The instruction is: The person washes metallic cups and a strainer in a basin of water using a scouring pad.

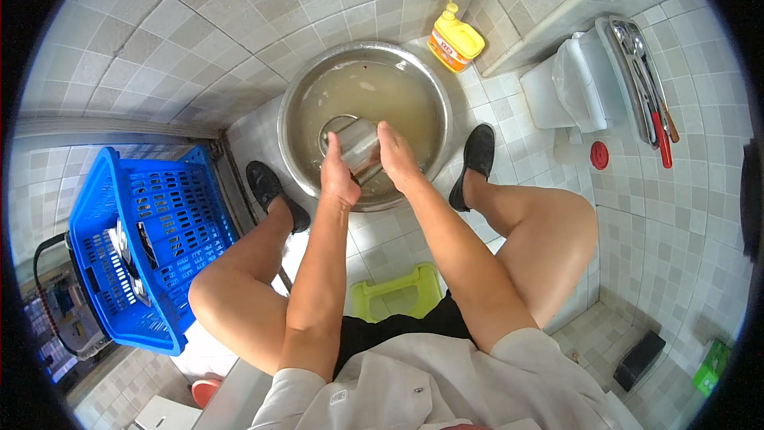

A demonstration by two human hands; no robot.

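Lettering [447,51] on the orange label [451,59] of the yellow pump bottle [463,36]; illegible mark [340,396] on the pale shirt [485,374]

Left of the white bin [547,97], a yellow pump bottle [457,38] stands on the tiled floor [380,232]. Just right of the bin, a grey tray [620,54] bears long-handled utensils [661,140] — one handle bright red. A round red object [599,155] shows close below the bin; a black block [639,360] and a green box [711,368] sit well below. Far left of the bin is a blue slotted basket [163,211] — below-left, a lime-green stool [430,287].
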